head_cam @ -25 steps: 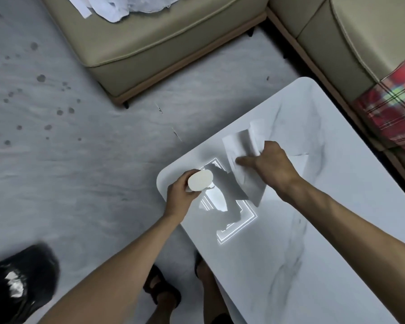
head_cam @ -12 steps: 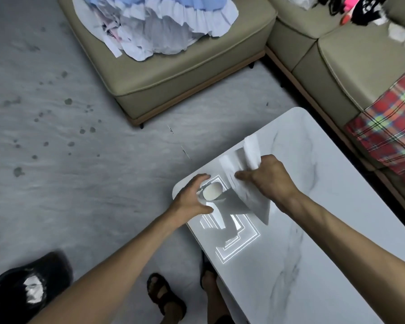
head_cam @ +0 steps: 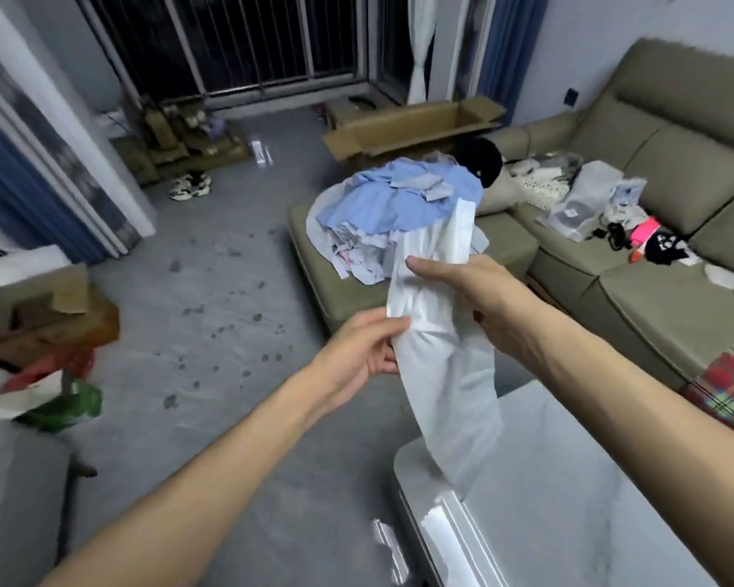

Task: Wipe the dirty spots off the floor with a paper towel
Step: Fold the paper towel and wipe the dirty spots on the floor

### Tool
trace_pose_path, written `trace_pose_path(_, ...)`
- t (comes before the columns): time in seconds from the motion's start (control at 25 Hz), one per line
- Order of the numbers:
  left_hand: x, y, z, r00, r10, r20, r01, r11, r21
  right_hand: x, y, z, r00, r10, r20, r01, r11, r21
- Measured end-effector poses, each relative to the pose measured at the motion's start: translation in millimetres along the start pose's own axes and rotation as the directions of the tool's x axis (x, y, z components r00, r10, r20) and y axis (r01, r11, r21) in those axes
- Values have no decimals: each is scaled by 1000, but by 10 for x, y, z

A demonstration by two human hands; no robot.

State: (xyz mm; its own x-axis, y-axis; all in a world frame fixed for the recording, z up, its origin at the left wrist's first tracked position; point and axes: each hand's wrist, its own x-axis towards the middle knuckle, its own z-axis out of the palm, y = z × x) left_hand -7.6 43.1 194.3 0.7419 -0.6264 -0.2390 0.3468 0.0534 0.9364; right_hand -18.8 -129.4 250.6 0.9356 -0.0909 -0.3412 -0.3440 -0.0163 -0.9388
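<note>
1. Judging by the frame, the step in hand is readying the towel; no wiping has begun. The paper towel (head_cam: 446, 366) is a long strip held up in the air over the near-right counter (head_cam: 590, 502), and its lower end reaches down to the counter's corner.
2. The left hand (head_cam: 357, 353) pinches the strip's left edge between thumb and fingers. The right hand (head_cam: 475, 290) grips it higher up with the thumb across the front; its fingers are hidden behind the sheet.
3. The dirty spots (head_cam: 257, 317) lie scattered on the grey floor (head_cam: 297, 459) to the left, well apart from the towel.
4. The next move likely calls for bunching the strip into a pad, then crouching left and pressing it onto the nearest spots.
</note>
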Motion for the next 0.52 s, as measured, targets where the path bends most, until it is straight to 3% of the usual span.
trace_pose_path(0.12, -624, 760, -350, 979, 122, -166, -143, 982, -124, -128, -411, 389, 943, -45, 330, 54, 998, -18)
trace_pose_path(0.24, -1115, 1216, -735, 914, 152, -376, -205, 973, -105, -188, -437, 837, 877, -83, 472, 111, 993, -31)
trace_pose_path(0.4, -1765, 1520, -1339, 792, 92, -603, -233, 959, -159, -354, -438, 1674, 849, -120, 514, 173, 983, -56)
trace_pose_path(0.52, -2201, 1470, -1679, 804, -18, -595, -113, 977, -183, -383, -482, 2165, 920, -153, 362, 162, 987, 6)
